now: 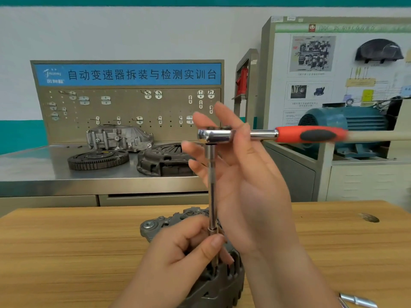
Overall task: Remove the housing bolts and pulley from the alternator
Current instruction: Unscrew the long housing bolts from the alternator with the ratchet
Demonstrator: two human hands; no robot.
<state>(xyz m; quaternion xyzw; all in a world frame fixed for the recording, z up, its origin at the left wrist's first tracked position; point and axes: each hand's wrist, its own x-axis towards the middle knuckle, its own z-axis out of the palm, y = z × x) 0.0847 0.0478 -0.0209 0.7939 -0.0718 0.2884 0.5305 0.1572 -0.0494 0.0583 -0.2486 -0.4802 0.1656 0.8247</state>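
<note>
The alternator (220, 287) is seen at six o'clock in the view, lying on a wooden table (66, 252), its ribbed dark body nearest the camera and a mounting ear pointing towards ten o'clock. Much of it is covered by the hands.

A long extension bar (212, 185) is stood upright on the alternator. Its lower end is pinched by the left hand (178, 256), thumb on the near side and curled fingers behind. What the bar's tip is seated on cannot be made out.

A ratchet (264, 134) is fitted across the top of the bar, with its orange and black handle pointing to three o'clock. The right hand (251, 185) is held wide, its fingers spread and nearly straight around the ratchet's chrome head, palm turned towards nine o'clock. One finger is laid across the neck of the tool, and the handle is not gripped.

A small metal piece (358, 300) is seen on the table at five o'clock.

Beyond the table, at ten o'clock, a steel bench (33, 165) is loaded with a toothed flywheel (97, 160), a clutch cover (162, 161) and a grey housing (117, 136), backed by a pegboard (133, 107). At two o'clock a blue motor (347, 121) is placed below a display board (333, 63).
</note>
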